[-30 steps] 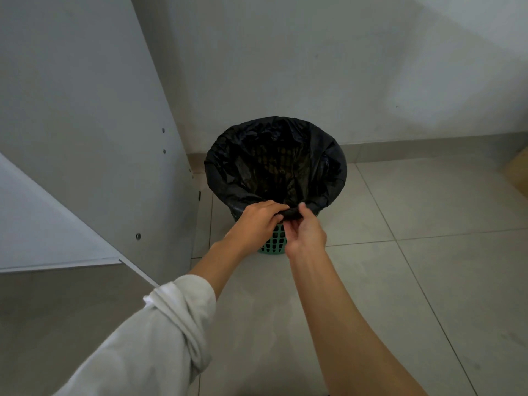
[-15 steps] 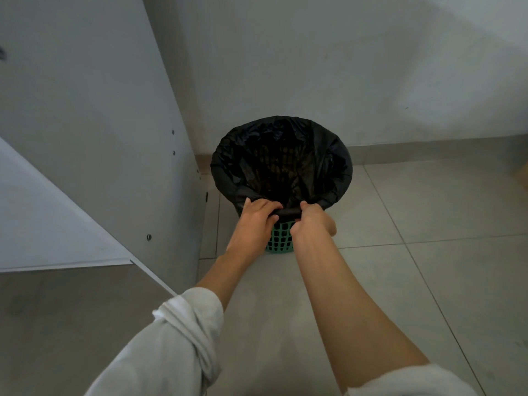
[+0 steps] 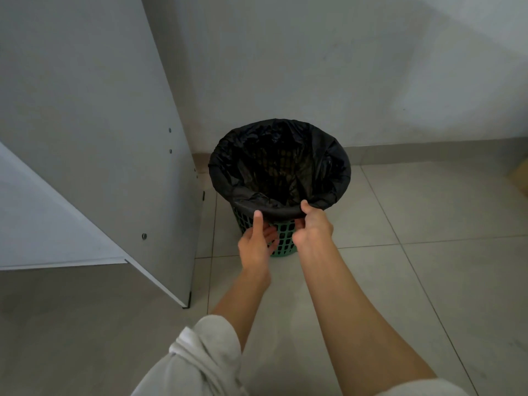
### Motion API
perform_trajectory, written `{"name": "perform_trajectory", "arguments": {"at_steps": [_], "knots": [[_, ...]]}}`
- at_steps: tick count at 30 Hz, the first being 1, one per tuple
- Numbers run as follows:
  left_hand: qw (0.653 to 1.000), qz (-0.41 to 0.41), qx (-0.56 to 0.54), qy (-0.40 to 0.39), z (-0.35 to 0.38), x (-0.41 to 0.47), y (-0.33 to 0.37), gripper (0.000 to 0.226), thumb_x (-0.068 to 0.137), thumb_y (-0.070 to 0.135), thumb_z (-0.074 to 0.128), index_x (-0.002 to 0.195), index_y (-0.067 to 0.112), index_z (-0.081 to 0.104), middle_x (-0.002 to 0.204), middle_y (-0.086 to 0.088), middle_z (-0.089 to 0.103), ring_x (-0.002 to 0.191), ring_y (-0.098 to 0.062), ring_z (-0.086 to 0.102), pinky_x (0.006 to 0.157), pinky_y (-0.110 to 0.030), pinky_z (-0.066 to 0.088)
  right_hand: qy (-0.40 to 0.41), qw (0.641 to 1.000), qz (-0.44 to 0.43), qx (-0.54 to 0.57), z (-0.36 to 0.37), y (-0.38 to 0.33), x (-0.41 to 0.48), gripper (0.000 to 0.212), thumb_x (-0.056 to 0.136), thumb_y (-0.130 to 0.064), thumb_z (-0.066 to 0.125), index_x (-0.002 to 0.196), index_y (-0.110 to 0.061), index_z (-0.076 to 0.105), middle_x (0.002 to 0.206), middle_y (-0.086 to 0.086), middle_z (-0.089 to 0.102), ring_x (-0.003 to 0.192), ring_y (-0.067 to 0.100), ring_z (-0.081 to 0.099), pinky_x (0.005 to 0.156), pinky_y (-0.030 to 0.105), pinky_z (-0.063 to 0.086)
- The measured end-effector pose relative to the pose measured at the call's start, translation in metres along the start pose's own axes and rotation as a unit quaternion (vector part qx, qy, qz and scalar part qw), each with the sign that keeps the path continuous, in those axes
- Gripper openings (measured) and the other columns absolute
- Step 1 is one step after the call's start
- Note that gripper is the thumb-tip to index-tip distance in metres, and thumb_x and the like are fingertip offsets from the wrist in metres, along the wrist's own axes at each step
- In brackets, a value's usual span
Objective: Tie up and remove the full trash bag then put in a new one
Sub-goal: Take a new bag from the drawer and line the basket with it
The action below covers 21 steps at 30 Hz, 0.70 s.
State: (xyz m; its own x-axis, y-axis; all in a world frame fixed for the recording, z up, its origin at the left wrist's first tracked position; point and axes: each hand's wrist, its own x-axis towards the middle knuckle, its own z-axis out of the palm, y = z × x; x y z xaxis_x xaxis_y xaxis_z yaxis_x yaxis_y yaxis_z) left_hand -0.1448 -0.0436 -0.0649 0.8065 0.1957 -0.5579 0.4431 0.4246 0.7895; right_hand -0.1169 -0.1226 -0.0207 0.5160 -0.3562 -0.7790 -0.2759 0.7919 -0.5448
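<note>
Black film, rolled into a thick hem, pinched at the near edge of the rim by the fingers (image 3: 299, 223) of the right hand (image 3: 313, 228): thumb laid over the top of the roll, the rest curled up beneath it. Just left of that, the left hand (image 3: 255, 245), thumb straight and pressed up against the same hem, its fingers (image 3: 271, 234) loosely bent lower down against the mesh; no telling whether gripping the plastic or only touching it. Both hands close together, a narrow gap between. Trash bag (image 3: 323, 167) seated inside the green mesh bin (image 3: 283, 241), mouth wide open, edge folded out over the whole rim, lattice faintly visible through the plastic on the far inner side. Bin upright on the pale tiled floor (image 3: 414, 281), close to the far wall (image 3: 314, 67) and just right of a grey cabinet panel (image 3: 85, 110) with small screw heads along its edge. Bare forearms reaching in from the near side; a white sleeve (image 3: 205, 350) bunched above the left elbow, a sliver of another at the near right corner. At the far right border, part of something yellowish (image 3: 520, 178), too cut off to identify.
</note>
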Motion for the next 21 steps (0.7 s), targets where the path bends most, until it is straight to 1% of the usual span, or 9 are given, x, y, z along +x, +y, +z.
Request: {"name": "perform_trajectory", "arguments": {"at_steps": [1,3,6,8,12,14,16,19,21], "knots": [[0.999,-0.009,-0.037,-0.019,0.004,-0.001,0.002,0.042,0.09,0.044,0.056,0.105,0.006,0.062,0.099,-0.009,0.069,0.092,-0.017,0.066,0.075,-0.025,0.052,0.001,1.0,0.0,-0.006,-0.001,0.001,0.0,0.022,0.081,-0.008,0.071,0.1,-0.003,0.06,0.106,0.013,0.062,0.1,0.028,0.06,0.085,0.039,0.049],[0.995,-0.019,-0.093,-0.019,0.011,-0.004,0.008,0.039,0.09,0.037,0.058,0.108,0.002,0.061,0.104,-0.011,0.068,0.091,-0.016,0.066,0.083,-0.026,0.051,-0.003,1.0,-0.002,-0.008,-0.002,0.001,-0.002,0.019,0.081,-0.006,0.07,0.097,-0.004,0.059,0.104,0.013,0.063,0.099,0.028,0.061,0.084,0.038,0.049],[0.99,-0.042,-0.137,-0.002,0.017,-0.006,0.019,0.024,0.09,0.026,0.061,0.095,0.003,0.062,0.099,-0.013,0.066,0.08,-0.015,0.065,0.083,-0.027,0.049,-0.007,1.0,-0.009,-0.007,-0.002,0.001,-0.003,0.018,0.08,-0.003,0.07,0.096,-0.002,0.06,0.105,0.015,0.065,0.1,0.03,0.062,0.092,0.043,0.05],[0.988,-0.058,-0.142,0.002,0.018,-0.002,0.022,0.022,0.09,0.025,0.061,0.092,0.003,0.061,0.097,-0.013,0.065,0.08,-0.017,0.064,0.084,-0.028,0.049,-0.008,1.0,-0.015,-0.01,-0.002,0.005,-0.002,0.015,0.08,-0.002,0.069,0.092,-0.002,0.06,0.104,0.015,0.066,0.098,0.03,0.063,0.091,0.044,0.051],[0.99,-0.087,-0.111,-0.005,0.013,0.011,0.029,0.03,0.09,0.031,0.06,0.104,0.005,0.06,0.092,-0.008,0.065,0.083,-0.017,0.061,0.081,-0.03,0.046,-0.014,0.999,-0.024,-0.017,-0.002,0.015,0.001,0.011,0.078,0.0,0.07,0.08,-0.004,0.06,0.107,0.017,0.066,0.101,0.032,0.062,0.094,0.049,0.049],[0.99,-0.103,-0.095,-0.028,0.01,0.015,0.033,0.026,0.091,0.032,0.058,0.098,0.007,0.059,0.089,-0.007,0.064,0.082,-0.016,0.06,0.079,-0.031,0.045,-0.013,0.999,-0.029,-0.02,-0.004,0.02,0.004,0.013,0.078,0.0,0.07,0.076,-0.006,0.059,0.106,0.017,0.066,0.101,0.033,0.062,0.095,0.05,0.048],[0.989,-0.113,-0.083,-0.04,0.009,0.019,0.035,0.023,0.091,0.033,0.057,0.093,0.01,0.06,0.087,-0.005,0.064,0.082,-0.015,0.059,0.073,-0.03,0.046,-0.007,0.999,-0.042,-0.026,-0.004,0.021,0.007,0.012,0.078,-0.001,0.07,0.086,-0.003,0.062,0.107,0.017,0.066,0.1,0.032,0.063,0.094,0.048,0.049],[0.99,-0.118,-0.062,-0.037,0.012,0.024,0.039,0.023,0.09,0.033,0.06,0.094,0.01,0.062,0.088,-0.002,0.064,0.083,-0.013,0.058,0.064,-0.028,0.046,0.001,0.998,-0.05,-0.033,-0.004,0.015,0.01,0.036,0.079,0.001,0.069,0.113,0.003,0.059,0.112,0.016,0.065,0.1,0.03,0.063,0.09,0.041,0.051],[0.991,-0.122,-0.031,-0.042,0.016,0.028,0.039,0.03,0.086,0.036,0.063,0.101,0.01,0.062,0.094,-0.003,0.065,0.088,-0.014,0.059,0.062,-0.029,0.046,-0.005,0.998,-0.057,-0.037,-0.006,0.01,0.013,0.04,0.081,0.004,0.066,0.12,0.003,0.056,0.114,0.016,0.063,0.099,0.029,0.063,0.083,0.035,0.051]]}}
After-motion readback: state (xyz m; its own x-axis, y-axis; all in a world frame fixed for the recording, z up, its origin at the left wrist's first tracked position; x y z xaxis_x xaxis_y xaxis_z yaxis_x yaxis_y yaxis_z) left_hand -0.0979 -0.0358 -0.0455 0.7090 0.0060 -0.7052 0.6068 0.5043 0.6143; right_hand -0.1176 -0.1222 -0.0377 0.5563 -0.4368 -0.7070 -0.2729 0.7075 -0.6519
